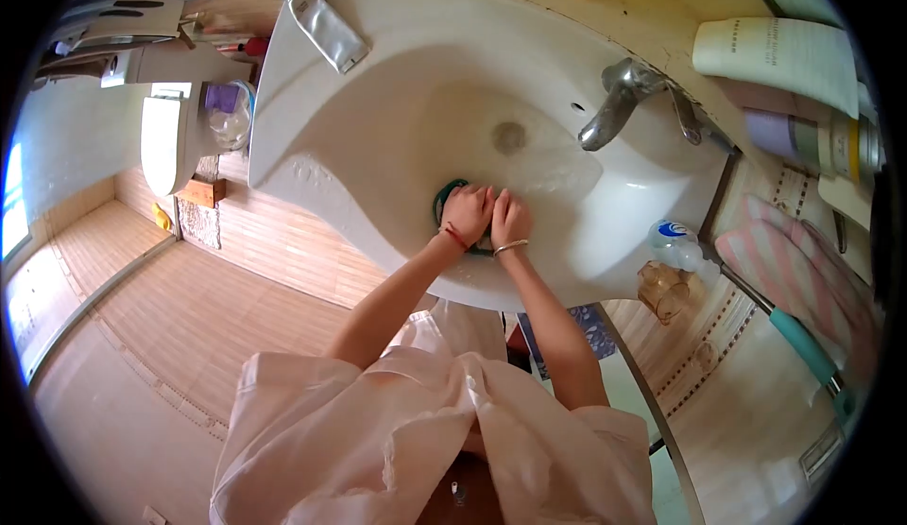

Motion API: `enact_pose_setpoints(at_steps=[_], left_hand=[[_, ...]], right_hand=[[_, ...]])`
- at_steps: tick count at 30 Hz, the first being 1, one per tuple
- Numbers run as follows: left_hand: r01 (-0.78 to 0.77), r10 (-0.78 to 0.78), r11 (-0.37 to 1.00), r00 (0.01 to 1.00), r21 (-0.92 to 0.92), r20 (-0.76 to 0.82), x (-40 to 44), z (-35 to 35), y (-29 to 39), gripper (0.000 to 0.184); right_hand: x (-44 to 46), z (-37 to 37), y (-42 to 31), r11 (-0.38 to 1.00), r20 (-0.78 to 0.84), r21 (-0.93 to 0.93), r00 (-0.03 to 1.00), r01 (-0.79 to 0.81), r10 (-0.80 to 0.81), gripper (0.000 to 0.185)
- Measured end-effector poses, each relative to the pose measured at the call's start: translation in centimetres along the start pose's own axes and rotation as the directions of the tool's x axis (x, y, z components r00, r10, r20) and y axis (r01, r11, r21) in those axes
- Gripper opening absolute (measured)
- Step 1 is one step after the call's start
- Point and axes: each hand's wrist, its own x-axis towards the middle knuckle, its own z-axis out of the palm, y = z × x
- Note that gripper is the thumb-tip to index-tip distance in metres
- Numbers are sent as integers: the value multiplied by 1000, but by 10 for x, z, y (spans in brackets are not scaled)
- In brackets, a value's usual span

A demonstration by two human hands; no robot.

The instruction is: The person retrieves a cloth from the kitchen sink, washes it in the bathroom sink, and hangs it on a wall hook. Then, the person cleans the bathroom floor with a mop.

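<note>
Both hands are close together, knuckles up, over the near side of the white sink (312,137). My left hand (467,213), with a red string at the wrist, is closed on a dark green cloth (440,202), which bulges out on its left. Right beside it, my right hand (510,221), wearing a pale bracelet, is also closed on the cloth. Most of the cloth is hidden under the hands, so its exact kind does not show. Water lies around the drain (508,137). The faucet (614,104) stands at the sink's far right.
A silver tube (326,32) lies on the sink's left rim. On the right are a clear bottle (675,244), a brown cup (663,291) and a striped towel (789,265). White tubes (779,57) stand behind the faucet. A toilet (168,137) is at left.
</note>
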Motion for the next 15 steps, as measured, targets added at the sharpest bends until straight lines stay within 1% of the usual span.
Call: enact_pose_setpoints(at_steps=[1,2,3,4,5,6,7,8,9,10,12,13,14,15], left_hand=[[-54,58,997,996,58,-69,-4,-20,7,31],[-103,119,987,984,121,-131,-9,-36,11,34],[-82,115,986,965,144,-237,-9,-46,10,41],[-75,78,997,984,20,-158,-15,-38,-1,39],[-58,50,993,996,-105,-79,-22,-21,-17,38],[-34,36,973,999,-227,3,-23,-11,-26,37],[-86,101,975,993,-207,64,-25,-17,-19,37],[-113,124,971,992,-211,36,-27,-21,-6,34],[-119,128,977,991,-176,41,-28,-24,7,35],[-123,130,983,990,-139,46,-30,-26,14,37],[-90,115,966,989,-241,94,-32,-30,9,33],[-70,109,954,987,-292,119,-33,-30,7,32],[67,-44,934,996,-351,74,-34,-29,8,30],[199,-198,890,979,-411,45,-35,-27,9,28]], right_hand=[[0,-16,-12,988,-3,102,993,120,-120,28],[-2,-25,-18,965,0,180,981,192,-196,26],[-3,-33,-22,931,-4,256,964,259,-267,23],[-6,-41,-23,887,-13,327,941,324,-339,21],[-7,-49,-19,903,139,368,947,221,-289,18],[-1,-54,-18,901,221,426,958,75,-184,19],[7,-58,-18,880,306,469,948,-74,-83,21],[14,-61,-17,840,397,494,918,-226,14,22],[14,-56,-9,828,288,519,955,-211,63,25],[7,-48,1,856,276,482,960,-186,53,24],[-9,-38,18,905,253,406,967,-127,23,24],[-16,-41,12,868,311,470,950,-162,9,24],[-21,-47,-3,878,227,470,974,-90,-22,24],[-26,-53,-17,906,205,420,978,-48,-43,24]])
